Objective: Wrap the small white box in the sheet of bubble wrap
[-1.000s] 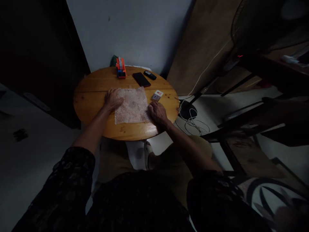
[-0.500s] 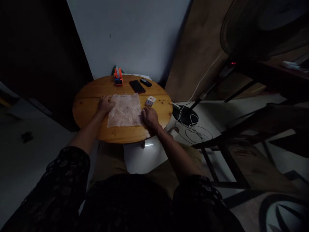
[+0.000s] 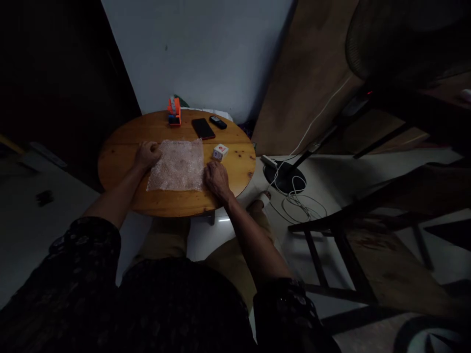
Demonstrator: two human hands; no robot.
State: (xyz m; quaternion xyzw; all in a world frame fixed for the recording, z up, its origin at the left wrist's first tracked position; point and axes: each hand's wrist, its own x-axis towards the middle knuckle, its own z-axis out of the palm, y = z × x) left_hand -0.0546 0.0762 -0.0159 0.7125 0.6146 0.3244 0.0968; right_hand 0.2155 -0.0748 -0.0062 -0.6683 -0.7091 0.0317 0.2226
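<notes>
A sheet of clear bubble wrap (image 3: 178, 166) lies flat on the round wooden table (image 3: 121, 147). My left hand (image 3: 147, 155) is at its upper left edge, fingers curled in and closed. At the lower right edge, my right hand (image 3: 217, 179) is also closed, knuckles up, with the fingertips hidden. A small white box with a red mark (image 3: 220, 151) stands just beyond my right hand. Nothing lies on top of the wrap.
Behind the wrap are a dark phone or tablet (image 3: 203, 128), a small keypad phone (image 3: 218, 122) and an orange tape dispenser (image 3: 174, 113). Coiled white cable (image 3: 298, 198) and a fan base (image 3: 285, 177) are on the floor at right, near a wooden chair (image 3: 353, 250).
The view has swung slightly, so the table and everything on it sit further left. My left hand's fingers look more curled. Both hands stay at the edges of the bubble wrap.
</notes>
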